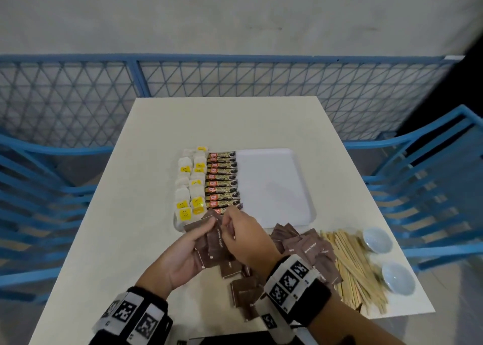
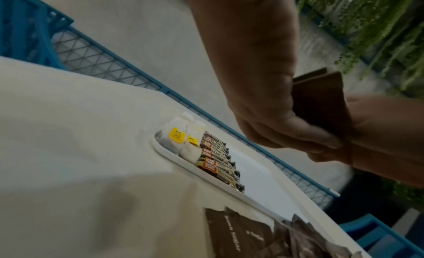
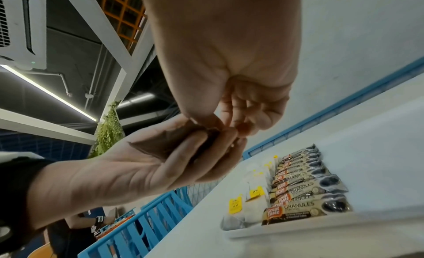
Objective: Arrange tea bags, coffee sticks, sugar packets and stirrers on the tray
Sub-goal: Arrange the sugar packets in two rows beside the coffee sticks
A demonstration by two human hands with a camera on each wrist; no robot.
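Note:
My left hand [image 1: 201, 236] holds a small stack of brown sugar packets [image 1: 213, 242] just above the near left corner of the white tray [image 1: 274, 188]. My right hand [image 1: 228, 223] pinches the top edge of that stack [image 3: 165, 145]. On the tray's left side lie two columns of tea bags [image 1: 189, 185] with yellow tags and a neat row of coffee sticks [image 1: 222, 180]. The tray's right half is bare. More sugar packets [image 1: 311, 250] lie loose on the table by my right wrist, and wooden stirrers [image 1: 358, 263] are heaped to their right.
Two small pale bowls [image 1: 377, 240] [image 1: 398, 278] stand at the table's right edge beside the stirrers. Blue slatted chairs [image 1: 431, 188] flank the white table [image 1: 130, 214] on both sides, with a blue mesh fence [image 1: 235, 78] behind.

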